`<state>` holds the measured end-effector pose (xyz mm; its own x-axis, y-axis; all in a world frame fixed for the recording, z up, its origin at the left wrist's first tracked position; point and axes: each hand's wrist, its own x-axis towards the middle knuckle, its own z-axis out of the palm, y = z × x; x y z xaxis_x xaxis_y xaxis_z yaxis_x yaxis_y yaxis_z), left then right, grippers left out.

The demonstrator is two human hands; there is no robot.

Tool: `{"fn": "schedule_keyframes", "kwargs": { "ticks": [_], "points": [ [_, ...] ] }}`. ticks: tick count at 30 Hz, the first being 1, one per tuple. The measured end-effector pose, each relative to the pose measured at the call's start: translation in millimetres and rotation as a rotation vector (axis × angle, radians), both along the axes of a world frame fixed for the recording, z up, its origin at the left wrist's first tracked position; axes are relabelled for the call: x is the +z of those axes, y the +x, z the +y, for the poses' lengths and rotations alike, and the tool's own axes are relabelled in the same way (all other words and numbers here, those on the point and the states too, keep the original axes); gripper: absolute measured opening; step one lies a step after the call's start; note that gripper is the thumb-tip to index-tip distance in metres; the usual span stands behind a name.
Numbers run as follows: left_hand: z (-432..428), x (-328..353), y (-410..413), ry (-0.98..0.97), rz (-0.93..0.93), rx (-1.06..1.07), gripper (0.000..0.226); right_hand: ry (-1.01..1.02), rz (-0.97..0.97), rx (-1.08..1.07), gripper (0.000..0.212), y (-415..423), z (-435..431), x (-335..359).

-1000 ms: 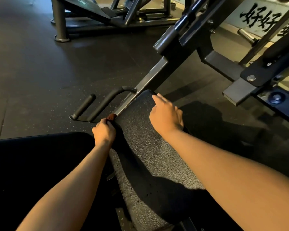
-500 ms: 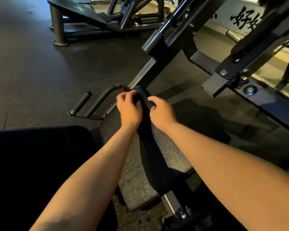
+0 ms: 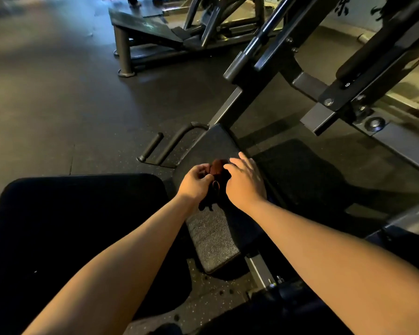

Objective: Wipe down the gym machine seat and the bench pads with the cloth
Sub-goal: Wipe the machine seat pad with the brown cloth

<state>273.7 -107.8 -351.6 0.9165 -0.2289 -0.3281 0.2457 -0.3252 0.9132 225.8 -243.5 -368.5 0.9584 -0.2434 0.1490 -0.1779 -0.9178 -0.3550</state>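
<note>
Pad layout, read left to right: broad black pad [image 3: 70, 226] fills the lower left and shows no cloth on it, so I judge it not yet being wiped. Beyond its far edge a bent floor handle [image 3: 153, 146] lies on the rubber floor [image 3: 46, 105], out of reach of both arms. Left hand [image 3: 195, 183] hangs over the near-left edge of the narrow textured pad [image 3: 213, 240], fingers curled and pinching the cloth [image 3: 219, 177]. Cloth is dark, bunched into a lump with 1 reddish-brown patch at its top, and sits between the 2 hands on or just above the pad's middle; contact with the surface cannot be told in this light. Right hand [image 3: 246, 183] is released, fingers spread and fairly straight, their tips touching the cloth's right side; no clear pinch is visible. Judgement: the left hand anchors the bundle while the right smooths or regathers it, giving a flat face for the next stroke. Far half of the narrow pad lies in shadow, its condition unreadable. Machine frame [image 3: 324, 117] rises at the right, well apart from the hands, so stroke room along the pad looks unobstructed.
</note>
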Motion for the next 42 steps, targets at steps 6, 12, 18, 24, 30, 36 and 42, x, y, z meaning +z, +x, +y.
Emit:
{"fn": "schedule_keyframes", "kwargs": {
  "ticks": [6, 12, 18, 24, 30, 36, 42],
  "points": [
    [30.3, 27.5, -31.6, -0.185, 0.163, 0.117, 0.027, 0.022, -0.013, 0.041, 0.041, -1.9, -2.0, -1.0],
    [51.9, 21.1, -50.5, -0.279, 0.254, 0.151, 0.029, 0.048, -0.001, 0.086, 0.031, -2.2, 0.5, -3.5],
    [64.1, -2.3, -55.0, -0.357, 0.231, 0.162, 0.037, 0.134, 0.062, 0.038, 0.027, -14.7, 19.3, 4.4],
    [70.9, 3.0, -59.7, -0.552, 0.299, 0.113, 0.028, 0.828, 0.059, -0.223, 0.035, -37.1, 75.9, -2.0],
    [65.5, -7.0, -68.5, -0.613, 0.315, 0.063, 0.033, 1.066, 0.083, -0.404, 0.046, -48.8, 93.3, 21.1],
    [54.7, -1.4, -67.1, -0.564, 0.192, -0.014, 0.018, 0.699, -0.045, -0.390, 0.048, -52.3, 86.0, 49.0],
    [37.2, -12.4, -54.8, -0.538, 0.197, -0.010, 0.013, 0.483, -0.072, -0.388, 0.045, -43.1, 74.6, 58.7]
  ]
}}
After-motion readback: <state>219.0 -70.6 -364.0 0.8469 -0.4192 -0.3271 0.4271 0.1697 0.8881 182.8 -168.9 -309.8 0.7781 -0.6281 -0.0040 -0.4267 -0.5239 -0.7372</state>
